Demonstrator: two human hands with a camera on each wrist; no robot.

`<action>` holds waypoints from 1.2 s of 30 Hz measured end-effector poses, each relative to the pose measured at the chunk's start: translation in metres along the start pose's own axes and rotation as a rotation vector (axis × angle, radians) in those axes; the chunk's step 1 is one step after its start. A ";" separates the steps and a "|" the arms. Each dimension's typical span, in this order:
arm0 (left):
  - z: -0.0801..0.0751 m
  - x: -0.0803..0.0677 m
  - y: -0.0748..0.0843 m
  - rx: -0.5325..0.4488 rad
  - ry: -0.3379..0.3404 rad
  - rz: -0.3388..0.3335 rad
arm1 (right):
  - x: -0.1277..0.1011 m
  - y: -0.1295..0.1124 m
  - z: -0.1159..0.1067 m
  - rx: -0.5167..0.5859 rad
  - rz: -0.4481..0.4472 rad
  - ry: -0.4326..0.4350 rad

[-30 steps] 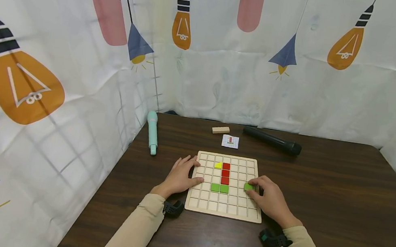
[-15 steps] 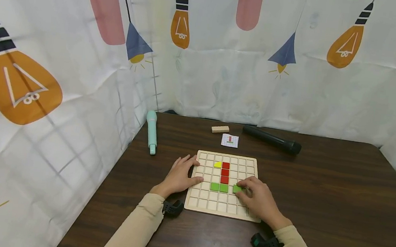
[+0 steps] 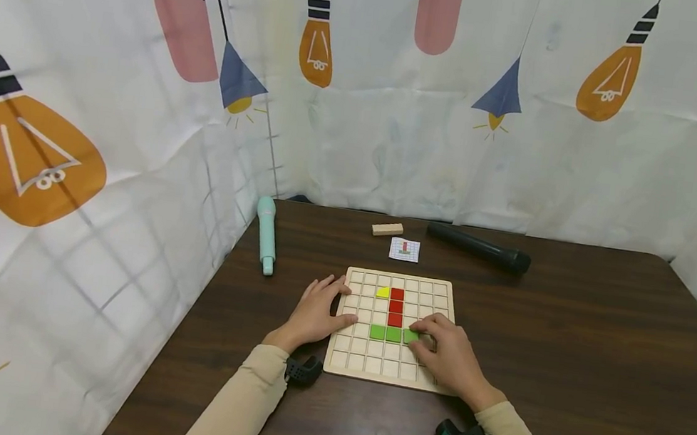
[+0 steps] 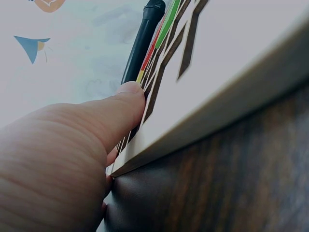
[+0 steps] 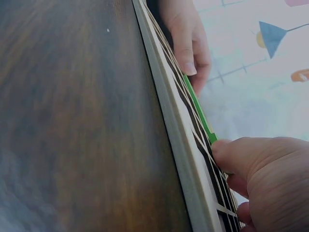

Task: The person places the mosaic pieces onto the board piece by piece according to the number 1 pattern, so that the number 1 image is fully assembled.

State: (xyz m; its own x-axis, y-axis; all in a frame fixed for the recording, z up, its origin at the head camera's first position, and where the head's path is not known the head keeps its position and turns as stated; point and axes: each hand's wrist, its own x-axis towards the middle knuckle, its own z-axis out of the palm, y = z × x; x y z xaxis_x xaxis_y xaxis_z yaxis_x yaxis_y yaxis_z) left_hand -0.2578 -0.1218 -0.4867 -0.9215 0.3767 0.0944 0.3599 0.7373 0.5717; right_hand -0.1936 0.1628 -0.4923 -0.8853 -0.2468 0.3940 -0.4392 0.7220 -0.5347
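A light wooden grid board (image 3: 364,363) lies on the table. On it sit a yellow triangular tile (image 3: 383,292), a column of red square tiles (image 3: 396,307) and two green square tiles (image 3: 385,333). My right hand (image 3: 450,355) pinches a third green tile (image 3: 410,336) between thumb and fingers, close against the right end of the green pair. Its far edge is partly covered by the fingers. My left hand (image 3: 312,314) rests at the board's left edge, thumb (image 4: 128,96) on top and fingers spread along the side.
Behind the board lie a small printed pattern card (image 3: 405,250) and a wooden block (image 3: 387,230). A black microphone (image 3: 477,249) lies at the back right, a mint-green microphone-shaped object (image 3: 266,237) at the left. Printed curtains border the table (image 3: 597,361).
My right hand has moved left across the board with the green tile, from near the right edge to beside the two green tiles. The left hand has stayed put.
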 end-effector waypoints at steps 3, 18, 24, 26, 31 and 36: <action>0.001 -0.001 -0.001 0.003 -0.004 0.003 | -0.001 0.000 0.001 0.003 0.037 -0.025; 0.004 0.000 -0.003 -0.006 -0.001 0.026 | -0.002 0.005 0.000 0.092 0.047 -0.006; 0.002 0.003 -0.002 -0.005 -0.002 0.013 | 0.001 0.010 -0.005 0.097 0.055 0.045; 0.002 0.004 -0.001 -0.007 0.001 0.016 | 0.002 0.012 -0.008 0.093 0.059 0.070; 0.001 0.003 -0.002 -0.020 -0.037 0.012 | 0.002 0.021 -0.018 0.087 0.069 0.082; -0.012 0.000 -0.006 -0.076 -0.021 -0.027 | -0.003 0.040 -0.033 -0.018 0.037 0.039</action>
State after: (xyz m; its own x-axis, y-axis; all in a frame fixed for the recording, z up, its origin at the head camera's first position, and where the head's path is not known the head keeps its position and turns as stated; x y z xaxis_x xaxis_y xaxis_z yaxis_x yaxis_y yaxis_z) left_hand -0.2617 -0.1331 -0.4809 -0.9271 0.3699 0.0612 0.3223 0.7030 0.6340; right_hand -0.2034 0.2133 -0.4902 -0.8941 -0.1947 0.4033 -0.4034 0.7415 -0.5362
